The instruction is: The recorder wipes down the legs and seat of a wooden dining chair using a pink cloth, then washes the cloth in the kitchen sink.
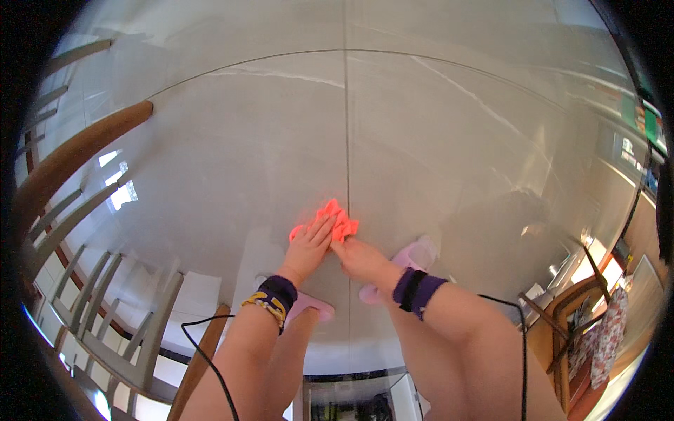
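Observation:
A bright coral-orange cloth (339, 220) lies bunched on the glossy grey tiled floor (263, 158), beside a straight tile joint. Over its left part rests my left hand (308, 248), fingers stretched across the folds and holding them. My right hand (362, 258) is closed at the cloth's lower edge, thumb and fingertips by the fabric; the palm side is hidden. Both hands nearly meet at the fingertips. Dark purple bands circle both wrists. Pink slippers (416, 255) are on my feet, just behind the hands.
At left stand a curved brown wooden piece (89, 139) and a grey slatted chair-like frame (152, 342). A wooden chair (566, 310) with floral fabric (611, 337) stands at right. Black cables (524, 358) hang beside both arms. A white cabinet-like unit (347, 387) lies behind my feet.

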A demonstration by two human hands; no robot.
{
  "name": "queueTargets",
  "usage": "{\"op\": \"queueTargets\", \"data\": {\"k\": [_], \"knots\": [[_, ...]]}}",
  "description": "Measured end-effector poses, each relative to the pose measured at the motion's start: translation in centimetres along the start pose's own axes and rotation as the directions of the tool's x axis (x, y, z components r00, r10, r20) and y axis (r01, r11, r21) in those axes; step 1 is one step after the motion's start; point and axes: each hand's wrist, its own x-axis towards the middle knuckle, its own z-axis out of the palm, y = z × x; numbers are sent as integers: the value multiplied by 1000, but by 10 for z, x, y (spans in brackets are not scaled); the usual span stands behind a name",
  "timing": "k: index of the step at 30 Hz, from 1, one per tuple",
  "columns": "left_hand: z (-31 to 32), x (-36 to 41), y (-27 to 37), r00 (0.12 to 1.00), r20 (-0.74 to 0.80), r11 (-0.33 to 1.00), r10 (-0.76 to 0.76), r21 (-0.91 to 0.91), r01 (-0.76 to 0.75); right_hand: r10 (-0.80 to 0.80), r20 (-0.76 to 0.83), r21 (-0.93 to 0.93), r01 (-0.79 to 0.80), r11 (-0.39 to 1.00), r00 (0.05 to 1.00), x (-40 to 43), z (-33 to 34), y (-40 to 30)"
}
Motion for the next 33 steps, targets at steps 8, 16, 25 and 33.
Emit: {"op": "queueTargets", "data": {"k": [8, 16, 25, 33], "knots": [[-22, -87, 117, 845, 347, 849, -406, -199, 490, 176, 267, 53, -196, 979, 948, -89, -5, -68], [-274, 19, 293, 786, 157, 538, -598, -648, 539, 346, -175, 515, -213, 830, 922, -240, -204, -180], [-643, 213, 512, 838, 244, -365, -488, -929, 58, 260, -459, 848, 331, 414, 850, -397, -539, -366], [-830, 344, 623, 995, 101, -656, -24, -752, 61, 166, -616, 777, 559, 290, 770, -469, -782, -449]]}}
